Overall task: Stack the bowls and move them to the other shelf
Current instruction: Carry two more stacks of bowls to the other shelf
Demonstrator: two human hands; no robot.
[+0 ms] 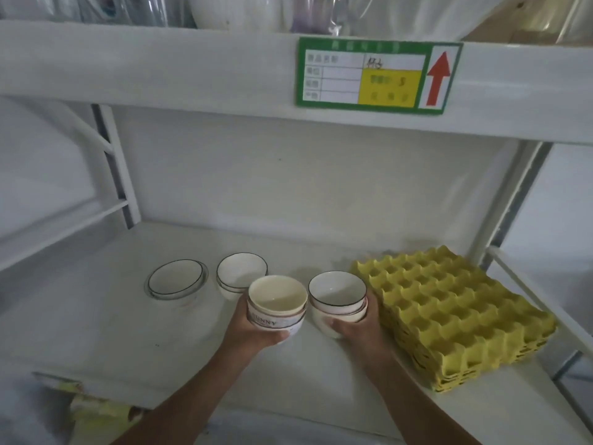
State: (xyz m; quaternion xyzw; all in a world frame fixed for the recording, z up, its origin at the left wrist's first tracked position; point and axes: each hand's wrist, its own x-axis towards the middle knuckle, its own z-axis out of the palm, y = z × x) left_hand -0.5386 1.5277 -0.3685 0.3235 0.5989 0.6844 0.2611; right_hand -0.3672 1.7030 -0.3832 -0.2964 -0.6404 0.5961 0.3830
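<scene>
In front of me a white shelf [106, 316] carries a shallow stack of black-rimmed dishes [176, 279] at the left, a stack of white bowls [241, 275] just beside it, and yellow egg trays [449, 309] piled at the right.

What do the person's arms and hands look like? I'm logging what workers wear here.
Both forearms are bare, with no sleeves in view. The left hand and right hand wear no gloves; no rings, watch or bands are visible.
</scene>
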